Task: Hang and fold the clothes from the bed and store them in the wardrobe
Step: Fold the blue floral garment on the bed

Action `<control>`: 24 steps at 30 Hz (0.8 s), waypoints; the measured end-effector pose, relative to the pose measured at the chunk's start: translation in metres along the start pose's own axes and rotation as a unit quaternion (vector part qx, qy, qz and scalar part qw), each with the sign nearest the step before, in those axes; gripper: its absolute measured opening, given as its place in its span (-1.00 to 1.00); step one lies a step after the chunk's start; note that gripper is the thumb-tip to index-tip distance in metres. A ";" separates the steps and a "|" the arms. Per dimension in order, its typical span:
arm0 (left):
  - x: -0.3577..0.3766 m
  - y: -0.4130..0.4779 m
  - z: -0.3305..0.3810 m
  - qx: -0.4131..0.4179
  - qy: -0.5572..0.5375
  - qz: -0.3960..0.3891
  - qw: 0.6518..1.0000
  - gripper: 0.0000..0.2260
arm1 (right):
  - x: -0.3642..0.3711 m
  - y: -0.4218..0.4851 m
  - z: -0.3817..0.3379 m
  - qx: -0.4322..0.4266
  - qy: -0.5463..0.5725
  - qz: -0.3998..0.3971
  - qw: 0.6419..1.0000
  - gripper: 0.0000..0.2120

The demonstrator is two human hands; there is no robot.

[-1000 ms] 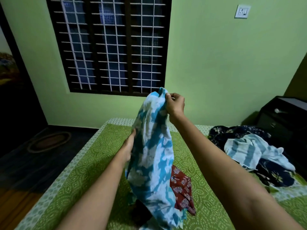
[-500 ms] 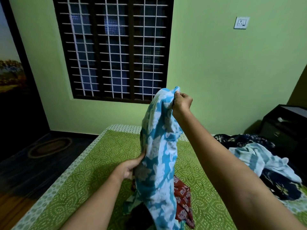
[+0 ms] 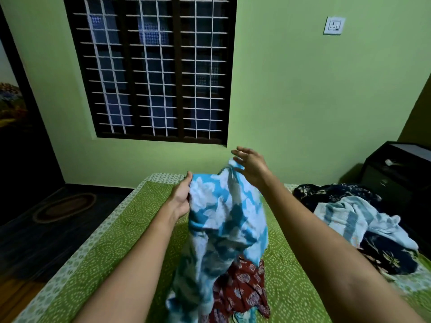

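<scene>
- The blue-and-white floral garment is held up above the bed; its lower end is draped down onto a red patterned cloth, which is spread on the green bedcover near the front edge of the view.
- The garment's upper left edge is gripped by the left hand; the grip is closed on the fabric, and the fingers are mostly hidden behind it.
- The right hand is raised just beside the garment's upper right corner; its grip is wide, with the fingers straightened and spread; whether the corner is touched by the thumb cannot be told.
- A heap of clothes is seen on the right side of the bed, well apart from the held garment; a striped pale-blue cloth is laid over a dark floral piece.
- A barred window is set in the green wall behind the bed; a socket is mounted high to its right; a dark cabinet is placed beside the bed; an oval rug is laid on the dark floor at the left.
</scene>
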State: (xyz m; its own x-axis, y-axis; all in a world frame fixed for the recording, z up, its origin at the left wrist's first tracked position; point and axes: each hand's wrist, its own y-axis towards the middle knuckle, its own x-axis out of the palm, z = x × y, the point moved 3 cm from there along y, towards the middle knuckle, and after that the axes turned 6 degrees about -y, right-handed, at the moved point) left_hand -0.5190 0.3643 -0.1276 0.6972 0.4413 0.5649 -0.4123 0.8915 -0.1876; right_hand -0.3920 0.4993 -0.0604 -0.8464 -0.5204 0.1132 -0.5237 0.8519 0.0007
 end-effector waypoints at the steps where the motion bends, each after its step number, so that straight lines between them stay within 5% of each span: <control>1: 0.009 -0.001 0.006 0.010 0.000 -0.011 1.000 -0.58 | -0.002 -0.003 0.006 0.009 -0.007 -0.011 1.000 -0.71; 7: 0.034 -0.006 0.019 0.116 0.056 -0.022 0.991 -0.59 | -0.017 -0.017 0.040 0.032 -0.077 -0.073 0.994 -0.85; 11: 0.033 -0.007 0.029 0.146 0.069 -0.036 0.986 -0.34 | -0.027 -0.029 0.050 0.020 -0.119 -0.078 0.990 -0.73; 16: 0.042 -0.010 0.045 0.152 0.105 -0.052 0.981 -0.35 | -0.038 -0.039 0.058 0.022 -0.270 -0.080 0.959 -0.56; 18: 0.043 -0.012 0.052 0.164 0.081 -0.037 0.982 -0.45 | -0.040 -0.045 0.065 0.090 -0.256 -0.124 0.954 -0.51; 21: 0.040 -0.014 0.058 0.149 0.056 -0.042 0.986 -0.50 | -0.032 -0.054 0.068 0.130 -0.162 -0.190 0.960 -0.71; 24: 0.017 -0.004 0.064 0.137 0.192 0.030 0.971 -0.66 | -0.032 -0.038 0.043 0.060 -0.118 -0.024 0.991 -0.92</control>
State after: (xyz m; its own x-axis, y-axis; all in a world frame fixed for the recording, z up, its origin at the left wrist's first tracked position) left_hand -0.5424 0.3615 -0.0659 0.8127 0.5440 0.2089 -0.5628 0.8257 0.0392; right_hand -0.3491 0.4816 -0.1068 -0.8118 -0.5714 -0.1204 -0.5597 0.8202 -0.1185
